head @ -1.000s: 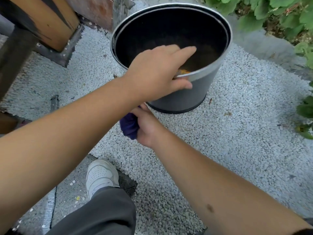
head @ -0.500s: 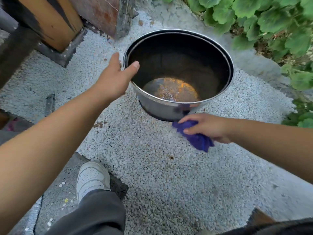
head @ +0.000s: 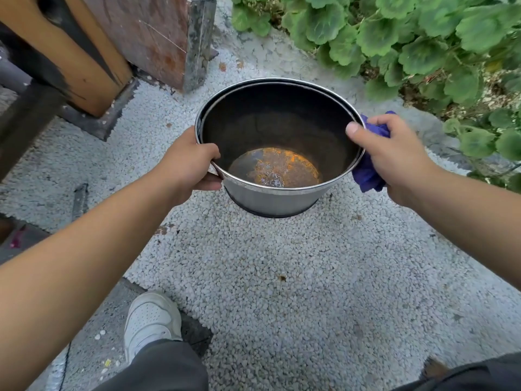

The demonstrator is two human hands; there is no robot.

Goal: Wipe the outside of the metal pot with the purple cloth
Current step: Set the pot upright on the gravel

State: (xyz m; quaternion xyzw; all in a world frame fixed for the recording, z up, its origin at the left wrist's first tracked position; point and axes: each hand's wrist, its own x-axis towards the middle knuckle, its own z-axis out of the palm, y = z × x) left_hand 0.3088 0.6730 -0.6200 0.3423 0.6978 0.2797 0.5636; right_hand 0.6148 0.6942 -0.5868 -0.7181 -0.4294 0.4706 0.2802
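Note:
A round metal pot [head: 270, 198] with a dark inside and a rusty orange bottom stands on the pebble ground in the middle of the head view. My left hand [head: 189, 165] grips its left rim, thumb over the edge. My right hand [head: 394, 153] holds the crumpled purple cloth [head: 366, 173] against the pot's right outer wall, with the thumb lying along the rim. Most of the cloth is hidden behind my fingers and the pot.
Light pebble paving [head: 282, 277] spreads around the pot. Green leafy plants [head: 423, 46] grow at the upper right. A wooden post [head: 79, 60] and a reddish stone block [head: 158, 35] stand at the upper left. My white shoe [head: 152, 317] rests at the bottom.
My right hand has carried the cloth from the pot's front lower wall round to its right side. My left hand has shifted down the left rim and closed on it.

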